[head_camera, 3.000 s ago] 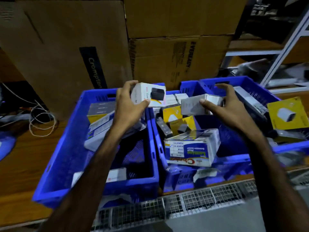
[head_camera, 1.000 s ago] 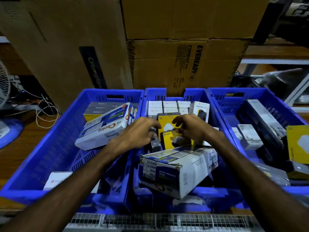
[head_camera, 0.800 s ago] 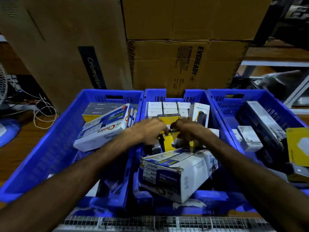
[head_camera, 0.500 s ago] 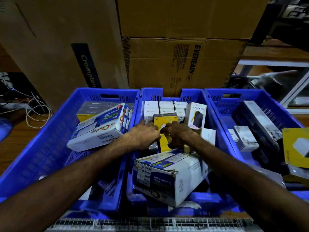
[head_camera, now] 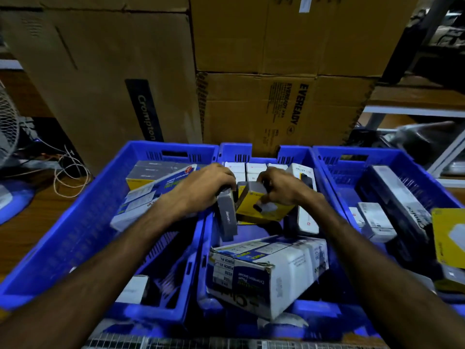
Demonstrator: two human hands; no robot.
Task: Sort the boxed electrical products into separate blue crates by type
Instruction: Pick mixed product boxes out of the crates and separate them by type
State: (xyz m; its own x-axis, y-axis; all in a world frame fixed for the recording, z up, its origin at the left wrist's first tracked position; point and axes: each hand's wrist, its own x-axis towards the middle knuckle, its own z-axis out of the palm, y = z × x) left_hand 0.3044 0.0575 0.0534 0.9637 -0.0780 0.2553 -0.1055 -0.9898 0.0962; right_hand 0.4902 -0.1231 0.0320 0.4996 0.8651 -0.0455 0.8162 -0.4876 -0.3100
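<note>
From the head camera, both hands work over the middle blue crate [head_camera: 297, 153]; the left hand [head_camera: 201, 190] has its fingers curled over the top end of a narrow grey box [head_camera: 226, 217], which hangs tilted with its lower end dipping toward the crate floor; the right hand [head_camera: 281, 188] has its fingers wrapped on a yellow box [head_camera: 259, 205], lifted and tipped, touching the grey one at its upper corner; behind them small white boxes [head_camera: 245, 168] stand in a tidy row against the far wall, and a large white-and-blue extension box [head_camera: 266, 270] lies slanted at the near end; the left crate [head_camera: 83, 217] and right crate [head_camera: 334, 157] flank it, each part filled. The step looks to be pulling two unlike items out for separate crates; it would go best by lifting each straight up clear of its neighbours before swinging sideways, keeping the grey box gripped nearer its middle so it does not swing, and reading the printed faces before choosing a crate.
</note>
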